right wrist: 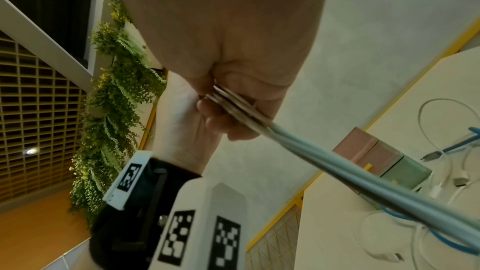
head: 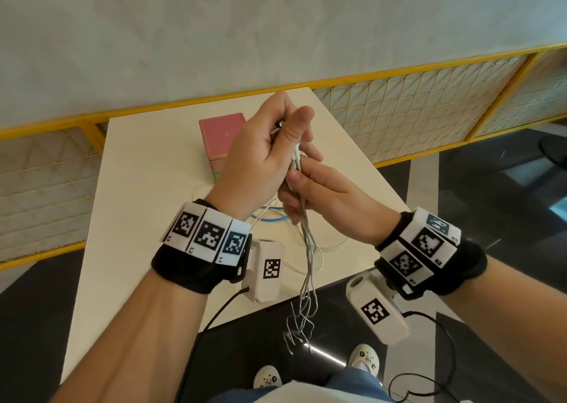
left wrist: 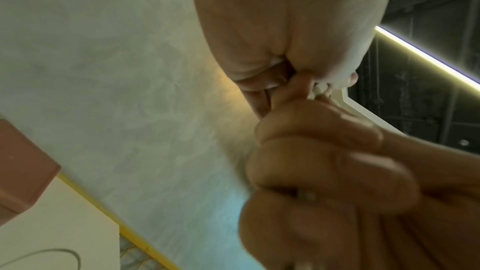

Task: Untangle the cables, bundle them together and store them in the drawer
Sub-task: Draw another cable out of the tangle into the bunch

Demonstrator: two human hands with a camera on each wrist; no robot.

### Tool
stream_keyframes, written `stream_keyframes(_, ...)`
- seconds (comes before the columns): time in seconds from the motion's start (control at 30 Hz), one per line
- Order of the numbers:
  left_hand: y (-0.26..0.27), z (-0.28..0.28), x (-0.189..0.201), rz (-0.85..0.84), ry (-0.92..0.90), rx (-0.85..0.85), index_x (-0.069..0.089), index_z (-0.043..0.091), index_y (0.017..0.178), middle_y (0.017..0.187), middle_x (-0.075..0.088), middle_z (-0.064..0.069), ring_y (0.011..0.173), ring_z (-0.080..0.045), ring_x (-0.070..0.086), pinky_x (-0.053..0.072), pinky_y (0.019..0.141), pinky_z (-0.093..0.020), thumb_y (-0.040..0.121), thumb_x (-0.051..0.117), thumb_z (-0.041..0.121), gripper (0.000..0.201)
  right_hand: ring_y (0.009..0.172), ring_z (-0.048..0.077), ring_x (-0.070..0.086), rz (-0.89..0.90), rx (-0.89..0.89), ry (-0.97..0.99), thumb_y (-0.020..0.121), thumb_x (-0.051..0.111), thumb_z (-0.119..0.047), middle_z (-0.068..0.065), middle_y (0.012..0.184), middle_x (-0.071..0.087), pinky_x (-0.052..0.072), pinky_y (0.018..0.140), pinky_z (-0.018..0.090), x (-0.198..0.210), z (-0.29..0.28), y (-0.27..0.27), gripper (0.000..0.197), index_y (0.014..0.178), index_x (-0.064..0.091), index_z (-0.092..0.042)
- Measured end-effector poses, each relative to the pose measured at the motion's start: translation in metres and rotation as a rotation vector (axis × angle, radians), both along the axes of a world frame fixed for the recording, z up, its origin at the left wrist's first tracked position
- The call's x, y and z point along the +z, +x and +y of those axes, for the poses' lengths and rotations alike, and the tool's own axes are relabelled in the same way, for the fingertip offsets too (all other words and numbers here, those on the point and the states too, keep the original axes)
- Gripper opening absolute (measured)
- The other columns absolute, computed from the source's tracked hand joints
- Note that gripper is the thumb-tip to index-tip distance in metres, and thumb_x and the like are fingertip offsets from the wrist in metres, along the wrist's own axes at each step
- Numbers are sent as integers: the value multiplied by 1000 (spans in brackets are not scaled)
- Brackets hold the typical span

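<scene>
Both hands are raised over the white table (head: 147, 169) and hold one bundle of grey-white cables (head: 307, 249). My left hand (head: 283, 135) pinches the bundle's upper ends with curled fingers. Just below it my right hand (head: 294, 184) grips the same bundle in a fist. The strands hang down past the table's front edge. In the right wrist view the right hand (right wrist: 228, 110) wraps the bundle (right wrist: 337, 161). In the left wrist view the left hand (left wrist: 285, 77) meets the right hand's fingers (left wrist: 324, 161). A pink and green drawer box (head: 221, 132) stands behind the hands.
A blue cable (head: 270, 217) and loose white cables (head: 320, 252) with plugs lie on the table under the hands, also seen as the blue cable (right wrist: 462, 143) beside the drawer box (right wrist: 376, 155). A yellow-framed railing (head: 399, 74) runs behind the table. Dark floor lies in front.
</scene>
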State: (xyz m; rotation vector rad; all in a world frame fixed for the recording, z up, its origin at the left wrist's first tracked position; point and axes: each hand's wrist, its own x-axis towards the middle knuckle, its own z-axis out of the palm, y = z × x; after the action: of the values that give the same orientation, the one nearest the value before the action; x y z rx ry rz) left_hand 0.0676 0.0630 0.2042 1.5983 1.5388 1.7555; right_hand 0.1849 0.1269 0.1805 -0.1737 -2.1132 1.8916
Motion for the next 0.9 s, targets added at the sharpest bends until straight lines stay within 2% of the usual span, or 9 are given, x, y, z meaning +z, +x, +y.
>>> stream_keyframes(0.13, -4, -1, 0, 94, 30, 36, 50, -6, 90, 80, 63, -21, 69, -14, 69, 46, 61, -16, 93, 45, 43, 49, 52, 15, 38, -35, -51, 14, 104, 23, -12, 3, 66, 36, 34, 51, 31, 5, -1, -2, 27, 83, 40, -7)
stream_keyframes(0.2, -6, 0, -2, -20, 24, -12, 49, 6, 108, 96, 66, -18, 78, -22, 72, 49, 62, -18, 91, 56, 38, 36, 49, 10, 26, -35, -94, -11, 104, 22, -14, -1, 62, 30, 22, 45, 22, 9, -1, -3, 31, 79, 40, -10)
stream_keyframes(0.3, -11, -3, -6, -360, -59, -157, 31, 32, 137, 121, 68, -8, 105, -30, 69, 55, 88, -37, 73, 77, 42, 80, 47, 7, 21, -29, -123, -46, 104, 23, -17, -9, 56, 31, 16, 43, 19, 14, 1, -7, 30, 82, 41, -10)
stream_keyframes(0.37, -12, -5, -9, -312, -229, -173, 51, 34, 128, 120, 70, -3, 113, -20, 66, 49, 99, -41, 71, 74, 58, 66, 46, 6, 21, -77, -105, -35, 104, 24, -15, -11, 53, 32, 16, 43, 20, 17, 3, -12, 30, 78, 39, -11)
stream_keyframes(0.47, -10, -8, 1, -122, -353, -34, 76, 19, 94, 99, 76, 5, 97, -8, 71, 56, 82, -30, 98, 48, 48, 40, 51, 9, 28, -122, -36, 38, 102, 29, -9, 1, 63, 34, 21, 47, 27, 18, 5, -19, 20, 89, 44, -10)
stream_keyframes(0.57, -13, -5, 6, -132, -275, 92, 67, 6, 69, 82, 77, 4, 82, -10, 73, 56, 69, -23, 103, 40, 38, 54, 58, 13, 44, -142, -10, 289, 101, 33, -9, 2, 71, 42, 41, 56, 25, 13, 10, -23, 15, 102, 48, -12)
stream_keyframes(0.63, -20, -3, 5, -224, -166, 170, 51, 8, 57, 55, 64, 4, 66, -18, 72, 54, 64, -28, 104, 40, 37, 56, 61, 13, 48, -168, -9, 485, 102, 32, -15, -9, 72, 45, 46, 60, 25, 4, 15, -27, 20, 103, 44, -30)
stream_keyframes(0.73, -30, -7, 15, -449, 13, 207, 38, 21, 50, 46, 31, 3, 36, -16, 38, 40, 45, -25, 102, 41, 39, 55, 60, 15, 47, -263, 11, 682, 100, 32, -12, -11, 73, 43, 52, 65, 39, -24, 28, -34, 20, 92, 37, -30)
stream_keyframes(0.9, -49, -16, 31, -558, 75, 227, 31, 19, 58, 49, 21, 4, 38, -11, 16, 14, 42, -19, 103, 42, 37, 50, 56, 24, 53, -545, 89, 672, 100, 30, -23, 3, 74, 43, 55, 64, 46, -71, 34, -41, 11, 96, 33, -13)
